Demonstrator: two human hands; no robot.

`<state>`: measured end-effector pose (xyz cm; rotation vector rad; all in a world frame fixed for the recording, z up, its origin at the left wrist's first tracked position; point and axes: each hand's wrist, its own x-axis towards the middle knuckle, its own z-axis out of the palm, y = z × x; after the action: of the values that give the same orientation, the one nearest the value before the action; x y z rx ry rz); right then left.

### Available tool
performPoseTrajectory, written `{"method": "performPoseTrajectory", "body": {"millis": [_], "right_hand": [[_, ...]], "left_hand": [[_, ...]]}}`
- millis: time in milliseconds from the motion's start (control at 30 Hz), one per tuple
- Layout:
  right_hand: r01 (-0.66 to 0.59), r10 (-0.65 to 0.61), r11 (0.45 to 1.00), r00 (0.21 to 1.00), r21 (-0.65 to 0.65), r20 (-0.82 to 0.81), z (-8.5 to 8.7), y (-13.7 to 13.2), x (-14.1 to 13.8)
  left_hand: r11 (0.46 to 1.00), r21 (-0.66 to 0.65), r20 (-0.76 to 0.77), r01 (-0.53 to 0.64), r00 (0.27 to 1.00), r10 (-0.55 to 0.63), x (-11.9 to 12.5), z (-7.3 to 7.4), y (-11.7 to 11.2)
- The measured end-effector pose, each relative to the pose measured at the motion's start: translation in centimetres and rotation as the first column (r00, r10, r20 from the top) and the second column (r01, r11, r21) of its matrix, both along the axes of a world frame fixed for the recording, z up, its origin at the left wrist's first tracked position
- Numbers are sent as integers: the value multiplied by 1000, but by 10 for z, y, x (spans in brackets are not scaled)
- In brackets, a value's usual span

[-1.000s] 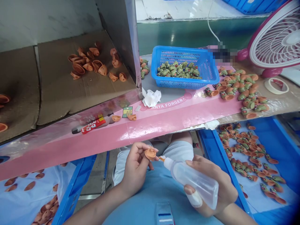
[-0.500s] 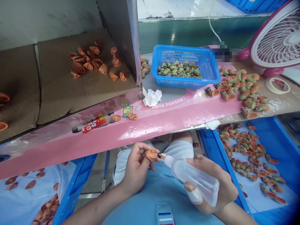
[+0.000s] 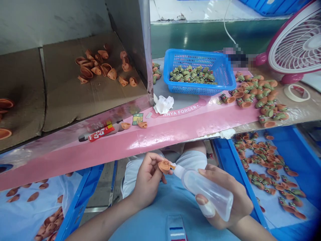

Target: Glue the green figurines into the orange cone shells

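Between the thumb and fingers of my left hand (image 3: 147, 179) is a small orange, hollow, shell-like piece (image 3: 164, 166), its open side facing up. My right hand (image 3: 229, 192) is wrapped round a translucent squeeze bottle (image 3: 204, 189), tilted with its narrow nozzle (image 3: 173, 166) pointing left. The nozzle tip is at the right rim of the orange piece. A white covering is on one finger of the right hand. Both hands are over my lap, in front of the table edge.
A blue basket (image 3: 198, 88) holds green pieces. Joined green-and-orange pieces (image 3: 267, 93) lie beside it, near a fan (image 3: 298, 40) and a tape roll (image 3: 297, 93). Orange pieces (image 3: 96, 65) lie on cardboard. A red tube (image 3: 100, 133) and crumpled tissue (image 3: 163, 104) are on the pink tabletop. Blue trays flank me.
The bottle has shifted slightly left, bringing its nozzle tip to the rim of the orange piece. The left hand has hardly moved. The view has shifted a little.
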<state>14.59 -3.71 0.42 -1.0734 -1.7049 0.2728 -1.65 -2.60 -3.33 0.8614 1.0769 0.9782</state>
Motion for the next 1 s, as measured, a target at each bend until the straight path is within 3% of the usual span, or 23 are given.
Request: {"method": "performPoseTrajectory", "body": {"millis": [600, 1000], "right_hand": [[-79, 79, 997, 997, 3, 6, 4, 3, -2], [-40, 40, 999, 999, -6, 19, 1, -1, 3]], "left_hand": [[1000, 9, -2, 0, 1000, 0, -1, 1, 0], [1000, 7, -11, -24, 1000, 24, -1, 1, 1]]}}
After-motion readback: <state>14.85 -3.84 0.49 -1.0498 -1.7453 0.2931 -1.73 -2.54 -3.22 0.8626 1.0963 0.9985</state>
